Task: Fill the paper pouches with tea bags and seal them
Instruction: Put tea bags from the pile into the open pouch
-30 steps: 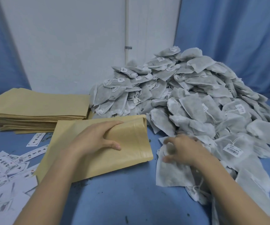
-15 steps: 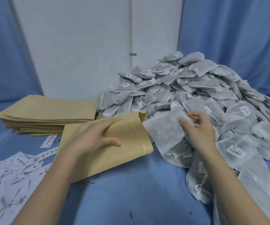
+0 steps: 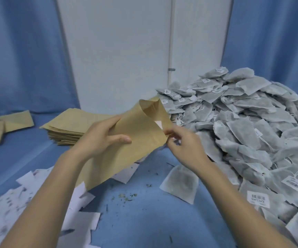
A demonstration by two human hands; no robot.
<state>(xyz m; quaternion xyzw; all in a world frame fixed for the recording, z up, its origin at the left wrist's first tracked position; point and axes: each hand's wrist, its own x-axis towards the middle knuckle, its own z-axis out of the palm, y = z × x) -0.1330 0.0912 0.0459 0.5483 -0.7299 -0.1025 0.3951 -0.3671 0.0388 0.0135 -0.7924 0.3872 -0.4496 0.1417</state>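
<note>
From the head camera, I see my left hand (image 3: 107, 136) gripping the brown pouch (image 3: 132, 140), now lifted off the blue table (image 3: 153, 221) with its mouth gaping open. Half a second ago my right hand (image 3: 184, 142) held a tea bag at that mouth; now that bag is gone from its fingers, which pinch the pouch's edge. I think the bag went inside. The tea bag pile (image 3: 252, 122) sits on the right, spare pouches (image 3: 73, 126) behind.
</note>
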